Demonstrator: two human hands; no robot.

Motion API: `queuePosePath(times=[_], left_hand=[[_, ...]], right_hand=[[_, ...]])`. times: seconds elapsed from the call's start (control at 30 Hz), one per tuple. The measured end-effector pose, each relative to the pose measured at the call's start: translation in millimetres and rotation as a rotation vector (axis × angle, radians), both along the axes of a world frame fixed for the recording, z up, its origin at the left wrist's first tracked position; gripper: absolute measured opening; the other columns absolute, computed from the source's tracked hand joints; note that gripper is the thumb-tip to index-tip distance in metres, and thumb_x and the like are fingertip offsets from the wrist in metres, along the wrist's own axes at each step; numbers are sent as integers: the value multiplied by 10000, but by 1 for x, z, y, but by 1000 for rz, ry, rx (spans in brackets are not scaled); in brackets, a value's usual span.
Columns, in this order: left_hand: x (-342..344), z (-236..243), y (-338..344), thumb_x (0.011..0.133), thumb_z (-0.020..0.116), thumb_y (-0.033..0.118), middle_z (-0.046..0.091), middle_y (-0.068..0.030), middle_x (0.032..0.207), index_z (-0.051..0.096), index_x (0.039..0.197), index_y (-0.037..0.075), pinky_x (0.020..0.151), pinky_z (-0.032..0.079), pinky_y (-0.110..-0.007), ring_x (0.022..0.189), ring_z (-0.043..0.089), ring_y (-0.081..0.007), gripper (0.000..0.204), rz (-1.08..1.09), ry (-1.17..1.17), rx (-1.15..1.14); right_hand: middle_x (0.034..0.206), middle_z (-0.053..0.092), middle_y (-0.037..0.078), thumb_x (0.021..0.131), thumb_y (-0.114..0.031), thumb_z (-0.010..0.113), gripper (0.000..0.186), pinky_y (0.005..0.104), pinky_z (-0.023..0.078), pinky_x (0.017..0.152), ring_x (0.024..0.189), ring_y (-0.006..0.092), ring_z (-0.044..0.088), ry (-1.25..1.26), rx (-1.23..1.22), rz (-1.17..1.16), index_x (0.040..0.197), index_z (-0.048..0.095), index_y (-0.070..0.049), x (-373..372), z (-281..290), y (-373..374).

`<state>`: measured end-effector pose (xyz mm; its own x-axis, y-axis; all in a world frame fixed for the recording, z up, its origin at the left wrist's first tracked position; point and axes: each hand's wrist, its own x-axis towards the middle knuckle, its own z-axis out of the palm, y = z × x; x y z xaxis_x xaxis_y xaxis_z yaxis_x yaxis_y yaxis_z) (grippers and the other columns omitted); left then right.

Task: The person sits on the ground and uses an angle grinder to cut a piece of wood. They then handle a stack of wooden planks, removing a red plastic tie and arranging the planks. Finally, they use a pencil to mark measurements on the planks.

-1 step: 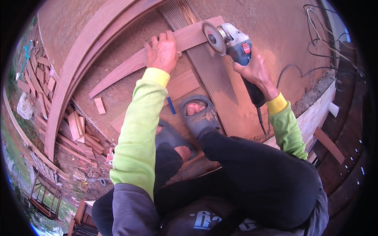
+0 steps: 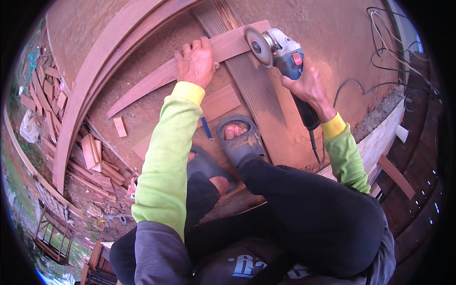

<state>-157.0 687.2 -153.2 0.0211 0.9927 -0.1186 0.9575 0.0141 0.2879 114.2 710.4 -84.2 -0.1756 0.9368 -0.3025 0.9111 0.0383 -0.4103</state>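
The curved wooden piece [image 2: 152,85], reddish-brown, flat and smooth-faced, lies crosswise over the grooved plank [image 2: 254,83], its tapered tip well to the plank's left and its broad, blunt end just beyond the plank's right side. The angle grinder [image 2: 290,64], with a silver head, blue body, red switch and black rear handle, is right of the plank, handle slanting down-right; its upright, worn-looking disc [image 2: 255,35] overlaps the broad end in view, contact indeterminable.

Slim blue stick [image 2: 206,128], wood offcuts [image 2: 89,151] (many heaped), whitish lump [image 2: 31,128].
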Motion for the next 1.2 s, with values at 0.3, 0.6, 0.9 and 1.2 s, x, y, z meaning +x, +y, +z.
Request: queuePosePath(times=[0.3, 0.6, 0.9, 1.2], left_hand=[[2, -1, 1, 703, 814, 276, 618, -171, 1105, 520, 1183, 19, 915, 462, -513, 1069, 575, -370, 618, 2, 11, -28], [2, 3, 1, 710, 812, 286, 604, -163, 1154, 503, 1257, 27, 942, 453, -516, 1111, 559, -359, 680, 9, 16, -75], [1, -1, 0, 710, 812, 277, 601, -162, 1156, 497, 1266, 26, 947, 450, -518, 1111, 559, -360, 687, 9, 12, -50], [2, 0, 0, 711, 812, 278, 606, -169, 1129, 503, 1238, 17, 934, 455, -514, 1089, 570, -366, 664, 7, 12, -38]], right_hand=[[784, 649, 288, 647, -286, 739, 575, 445, 543, 669, 735, 391, 684, -23, -5, -9, 987, 548, 137, -1, -1, 3], [784, 649, 280, 648, -296, 736, 598, 436, 543, 673, 735, 380, 685, -18, -1, -3, 1010, 550, 143, -4, -1, 5], [763, 650, 270, 644, -295, 734, 593, 428, 546, 653, 707, 368, 687, -31, -22, -6, 1001, 551, 142, -6, 1, 8], [746, 647, 261, 641, -280, 738, 578, 419, 550, 614, 677, 349, 686, -41, -34, -12, 982, 550, 147, -8, 3, 8]])
